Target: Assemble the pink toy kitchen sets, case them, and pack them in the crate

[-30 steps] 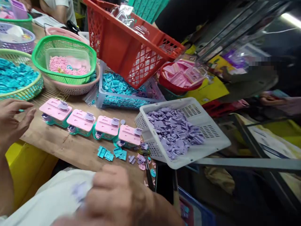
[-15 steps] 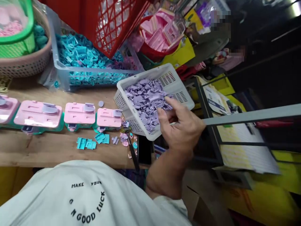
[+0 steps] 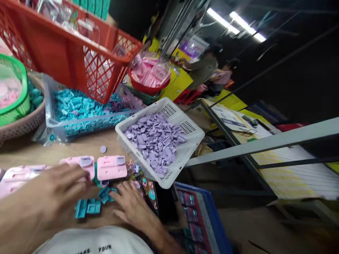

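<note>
My right hand [image 3: 134, 204] lies low over the wooden table, palm down with fingers stretched out. Its fingertips are at a pair of small teal plastic parts [image 3: 104, 194]; whether they touch is unclear. Motion smears my left hand [image 3: 55, 190], which hangs over the row of pink-lidded plastic cases and hides part of them. One pink-lidded case [image 3: 109, 171] with a lilac tab shows fully beside it. More teal parts [image 3: 93, 206] lie between the hands. Behind my right hand, a white basket [image 3: 190, 141] holds many lilac plastic pieces [image 3: 155, 141].
A red crate [image 3: 60, 53] overhangs a clear bin [image 3: 87, 128] of teal parts. At left stands a green basket [image 3: 25, 95]. A dark, phone-like slab [image 3: 165, 204] lies right of my hand. A grey metal bar [image 3: 265, 141] crosses at right; people sit farther back.
My right hand has left the lilac pieces in the white basket and come down left to the teal parts. My left hand has entered over the cases. The camera has tilted upward.
</note>
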Motion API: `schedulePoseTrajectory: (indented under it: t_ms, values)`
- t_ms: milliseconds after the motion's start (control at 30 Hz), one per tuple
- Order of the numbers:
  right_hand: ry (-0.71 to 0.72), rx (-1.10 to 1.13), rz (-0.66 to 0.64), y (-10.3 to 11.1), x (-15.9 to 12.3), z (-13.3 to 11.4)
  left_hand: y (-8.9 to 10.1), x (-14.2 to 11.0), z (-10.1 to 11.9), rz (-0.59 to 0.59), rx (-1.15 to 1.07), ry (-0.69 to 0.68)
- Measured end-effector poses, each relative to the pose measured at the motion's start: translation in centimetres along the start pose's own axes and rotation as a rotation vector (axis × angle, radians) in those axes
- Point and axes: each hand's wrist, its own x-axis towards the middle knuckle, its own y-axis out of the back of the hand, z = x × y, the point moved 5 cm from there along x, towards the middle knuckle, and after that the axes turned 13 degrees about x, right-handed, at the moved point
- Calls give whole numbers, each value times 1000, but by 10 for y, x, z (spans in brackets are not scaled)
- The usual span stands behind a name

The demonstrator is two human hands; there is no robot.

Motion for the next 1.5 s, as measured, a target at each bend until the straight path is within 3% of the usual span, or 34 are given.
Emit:
schedulePoseTrajectory:
  t_ms: [33,133,233,367,500,567,733,800,900,1000,1100,1233,1300,1400,1500]
  values:
    - [-12,-7,5,-10,1,5,-18,6,16,20,41,-111]
    - [-37,-10,36,-19,-3,15,-75,14,46,-1,143,-189]
    - [-31,141,133,1,-12,13,-92,9,55,18,75,-131]
    - [126,490,448,42,-21,-8,-76,-3,50,-2,-47,103]
    - [216,478,563,53,-22,-25,-71,-9,52,30,-138,187]
    - [165,418,508,44,-22,-26,-76,-12,56,32,-124,174]
    - [-9,199,140,3,-28,-14,-81,-29,65,-36,-40,157]
    - [-49,196,150,2,-33,-8,-78,-33,67,-48,-49,155]
    - [-76,448,349,17,-35,-1,-71,-30,66,-34,-93,192]
    - [-104,931,533,24,-28,6,-63,-16,63,46,-174,239]
    - [-145,1367,582,16,-10,6,-59,5,61,114,-290,250]
    - [-220,1636,533,7,12,1,-53,29,57,181,-301,258]
    - [-194,1627,471,13,18,0,-49,36,52,185,-269,249]
    - [-110,1399,429,36,27,-1,-42,43,41,169,-224,230]
    - [-74,1066,558,64,38,-3,-29,49,27,165,-181,238]
